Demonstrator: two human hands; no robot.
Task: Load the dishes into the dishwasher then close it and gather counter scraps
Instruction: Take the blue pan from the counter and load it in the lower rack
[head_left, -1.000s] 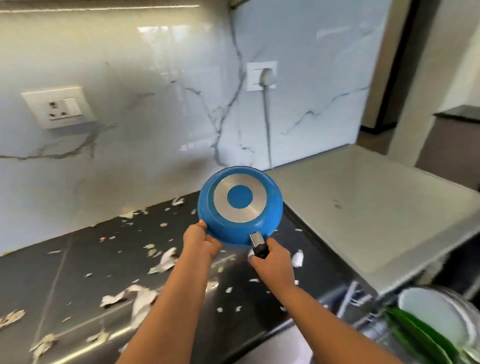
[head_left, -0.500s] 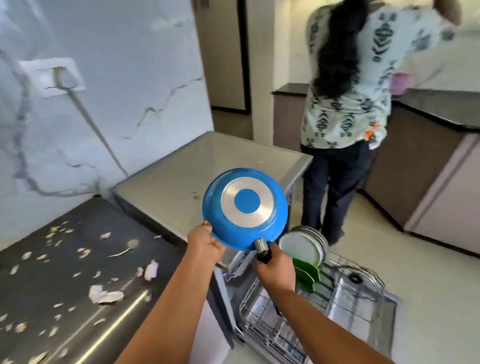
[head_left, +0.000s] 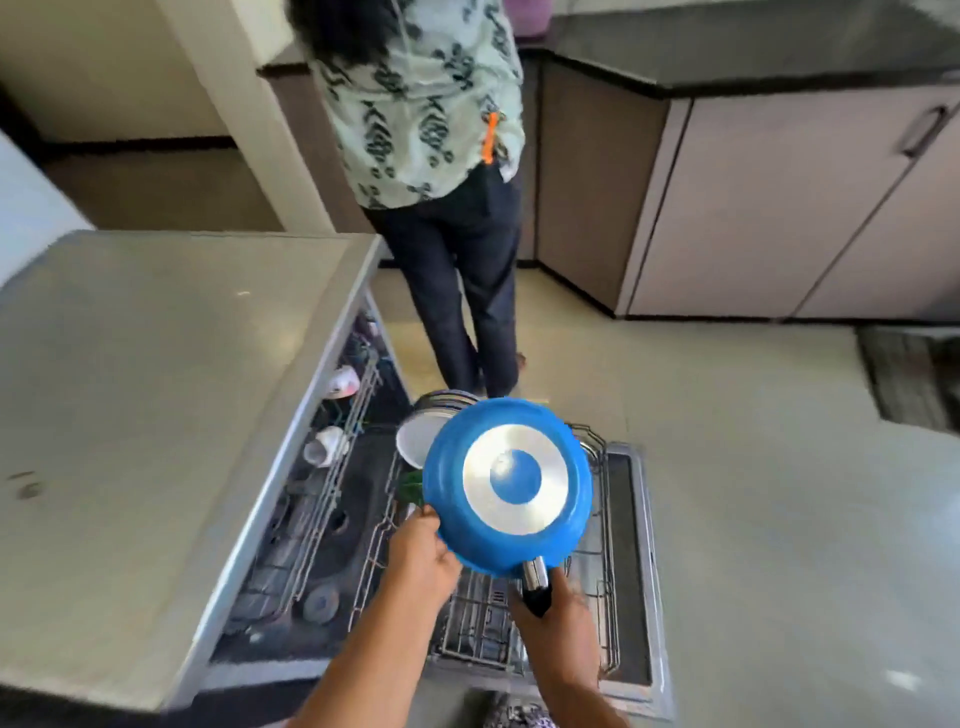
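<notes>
One blue pan is showing, two hands are gripping it, two cups are sitting in the upper rack, and one other person is standing behind.

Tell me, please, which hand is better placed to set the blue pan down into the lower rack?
Probably the right hand: it grips the blue pan by its handle, directly above the bare wires of the lower rack. The left hand only steadies the pan's rim from the side.

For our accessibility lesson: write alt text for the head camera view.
Two hands hold a blue pan bottom-up over the open dishwasher's pulled-out lower rack: left hand on its rim, right hand on its handle. Another person stands behind.
</notes>
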